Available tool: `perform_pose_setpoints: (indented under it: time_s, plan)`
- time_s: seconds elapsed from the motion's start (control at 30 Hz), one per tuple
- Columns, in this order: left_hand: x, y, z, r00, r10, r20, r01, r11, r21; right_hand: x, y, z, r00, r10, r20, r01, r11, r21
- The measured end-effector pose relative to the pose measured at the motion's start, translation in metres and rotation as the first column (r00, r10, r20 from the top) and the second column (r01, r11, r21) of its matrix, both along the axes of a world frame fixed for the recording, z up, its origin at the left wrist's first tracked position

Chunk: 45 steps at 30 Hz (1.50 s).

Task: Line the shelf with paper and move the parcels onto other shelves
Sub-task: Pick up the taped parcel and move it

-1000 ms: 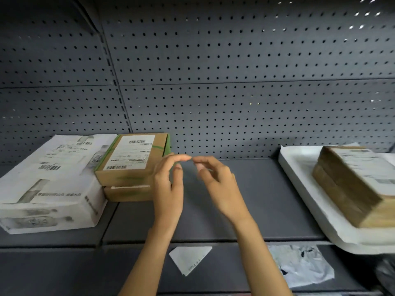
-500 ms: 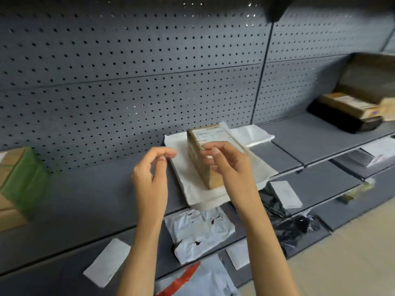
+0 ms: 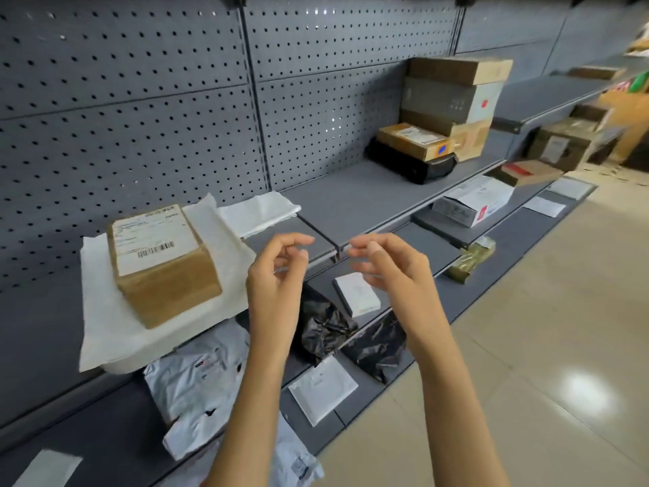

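A brown cardboard parcel [image 3: 163, 265] with a white label lies on a sheet of white paper [image 3: 105, 332] that covers part of the grey shelf [image 3: 368, 202]. More folded white paper [image 3: 260, 212] lies just to its right against the pegboard. My left hand [image 3: 277, 275] and my right hand [image 3: 389, 272] hover side by side in front of the shelf edge, right of the parcel. Their fingers are loosely curled and hold nothing. Neither hand touches the parcel or the paper.
A stack of cardboard boxes [image 3: 453, 100] on a black parcel [image 3: 414, 163] stands further right on the same shelf. Lower shelves carry white mailers [image 3: 196, 384], black bags [image 3: 323, 325], a small white box [image 3: 358, 293] and a white carton [image 3: 474, 205]. Tiled floor lies at the right.
The view has swung to the right along the shelf, so the brown parcel on paper now sits left of my hands. Both hands stay raised and empty, slightly further apart.
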<state>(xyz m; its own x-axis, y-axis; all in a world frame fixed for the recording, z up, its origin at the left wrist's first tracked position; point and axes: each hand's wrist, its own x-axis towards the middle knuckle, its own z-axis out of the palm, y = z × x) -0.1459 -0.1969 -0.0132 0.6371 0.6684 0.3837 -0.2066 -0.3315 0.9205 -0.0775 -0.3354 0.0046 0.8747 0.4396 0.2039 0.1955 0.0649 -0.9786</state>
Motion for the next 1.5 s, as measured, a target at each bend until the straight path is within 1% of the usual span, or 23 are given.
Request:
perform_pose_setpoints:
  time_s: [0.17, 0.3, 0.37, 0.53, 0.77, 0.9, 1.07, 1.2, 1.27, 1.33, 1.4, 1.5]
  plan:
    - [0.065, -0.037, -0.01, 0.993, -0.121, -0.003, 0.12, 0.99, -0.076, 0.042, -0.053, -0.011, 0.987, -0.153, -0.046, 0.154, 0.988, 0.016]
    - [0.119, -0.066, -0.02, 0.975, -0.217, -0.037, 0.213, 0.972, -0.097, 0.084, -0.086, -0.022, 0.957, -0.28, -0.071, 0.277, 0.959, -0.057]
    - [0.147, -0.074, -0.024, 0.968, -0.243, -0.057, 0.237, 0.966, -0.101, 0.108, -0.094, -0.024, 0.946, -0.315, -0.077, 0.309, 0.948, -0.082]
    - [0.237, -0.074, -0.018, 0.966, -0.255, -0.049, 0.245, 0.958, -0.145, 0.192, -0.095, -0.017, 0.936, -0.343, -0.075, 0.338, 0.939, -0.067]
    - [0.332, -0.044, -0.006, 0.981, -0.193, -0.037, 0.184, 0.968, -0.17, 0.301, -0.068, 0.004, 0.956, -0.293, -0.024, 0.29, 0.953, -0.091]
    - [0.38, -0.032, -0.009, 0.985, -0.167, -0.043, 0.158, 0.974, -0.159, 0.347, -0.055, -0.004, 0.962, -0.271, -0.025, 0.267, 0.958, -0.104]
    - [0.425, -0.039, -0.022, 0.957, -0.248, -0.153, 0.219, 0.958, -0.184, 0.401, -0.055, -0.021, 0.952, -0.296, -0.082, 0.285, 0.951, -0.119]
    - [0.458, -0.037, -0.026, 0.956, -0.191, -0.222, 0.145, 0.968, -0.205, 0.447, -0.054, -0.026, 0.967, -0.24, -0.083, 0.231, 0.967, -0.113]
    - [0.473, -0.04, -0.031, 0.952, -0.181, -0.245, 0.122, 0.964, -0.238, 0.469, -0.054, -0.03, 0.977, -0.202, -0.071, 0.191, 0.972, -0.138]
    - [0.488, -0.046, -0.034, 0.95, -0.196, -0.244, 0.109, 0.937, -0.331, 0.493, -0.054, -0.033, 0.985, -0.163, -0.065, 0.15, 0.974, -0.17]
    - [0.503, -0.05, -0.037, 0.96, -0.192, -0.204, 0.09, 0.901, -0.425, 0.518, -0.054, -0.034, 0.99, -0.12, -0.076, 0.104, 0.977, -0.188]
    - [0.52, -0.058, -0.037, 0.976, -0.139, -0.17, 0.049, 0.892, -0.449, 0.547, -0.052, -0.034, 0.995, -0.021, -0.095, 0.002, 0.979, -0.202]
